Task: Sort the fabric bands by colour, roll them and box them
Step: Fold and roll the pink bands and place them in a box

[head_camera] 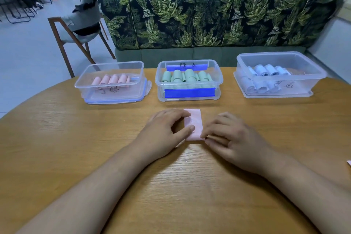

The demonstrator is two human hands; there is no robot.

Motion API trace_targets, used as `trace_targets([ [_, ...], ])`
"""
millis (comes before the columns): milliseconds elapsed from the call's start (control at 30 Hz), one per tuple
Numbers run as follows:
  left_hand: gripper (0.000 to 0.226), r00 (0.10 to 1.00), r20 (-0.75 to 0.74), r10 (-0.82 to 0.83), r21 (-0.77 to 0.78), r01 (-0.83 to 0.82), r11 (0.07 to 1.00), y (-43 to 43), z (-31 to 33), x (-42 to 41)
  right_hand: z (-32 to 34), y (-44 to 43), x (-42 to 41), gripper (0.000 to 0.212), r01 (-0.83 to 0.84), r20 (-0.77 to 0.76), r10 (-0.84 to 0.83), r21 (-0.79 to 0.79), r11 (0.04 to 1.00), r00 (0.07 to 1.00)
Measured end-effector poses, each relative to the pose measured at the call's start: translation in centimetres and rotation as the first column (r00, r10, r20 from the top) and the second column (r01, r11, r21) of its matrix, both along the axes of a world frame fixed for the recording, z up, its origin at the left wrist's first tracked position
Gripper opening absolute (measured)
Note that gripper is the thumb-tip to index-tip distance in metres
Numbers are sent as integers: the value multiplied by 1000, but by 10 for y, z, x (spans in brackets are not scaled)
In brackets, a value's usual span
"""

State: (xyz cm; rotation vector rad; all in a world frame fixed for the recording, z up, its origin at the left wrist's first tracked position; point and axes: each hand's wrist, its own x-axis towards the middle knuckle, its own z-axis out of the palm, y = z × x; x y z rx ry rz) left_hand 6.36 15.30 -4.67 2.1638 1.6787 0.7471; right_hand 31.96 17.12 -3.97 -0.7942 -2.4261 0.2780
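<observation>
A pink fabric band (194,119) lies flat on the wooden table (76,148), running away from me. My left hand (167,131) rests on its left edge, fingers and thumb curled onto the cloth. My right hand (228,135) pinches the band's near right corner against the table. Behind stand three clear boxes: the left box (114,89) holds pink rolls (112,80), the middle box (188,89) with blue tape holds green rolls (186,77), the right box (281,81) holds pale blue rolls (266,78).
A leaf-patterned sofa back (218,15) rises just beyond the table's far edge. A grey chair with wooden legs (81,24) stands at the back left. A small pink scrap (348,163) shows at the right frame edge.
</observation>
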Motion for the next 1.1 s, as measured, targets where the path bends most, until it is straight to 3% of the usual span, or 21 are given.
trace_targets([
  [133,28,996,87,1,97,-10,995,1,0,3,-2,2,0,17,38,-23,-39,-44,998,999],
  [233,9,992,56,-112,232,97,968,-6,5,6,-3,5,-1,19,52,-26,-54,-63,997,998],
  [300,6,981,22,-195,219,186,958,-11,8,5,-3,7,-2,20,65,-19,-67,-77,995,998],
  [467,9,973,-88,-215,205,229,952,-10,8,0,-4,11,0,21,80,-31,-85,-127,989,996],
  [733,10,984,-74,-161,205,173,963,-7,3,1,7,18,-6,35,82,-114,-112,-247,966,987],
  [900,13,991,-34,-126,183,130,974,-4,1,-1,13,28,-21,33,44,-65,-64,-279,959,996],
  [1100,26,996,-24,-85,156,88,984,-4,-1,-4,1,27,-22,32,104,-124,-142,-274,956,982],
])
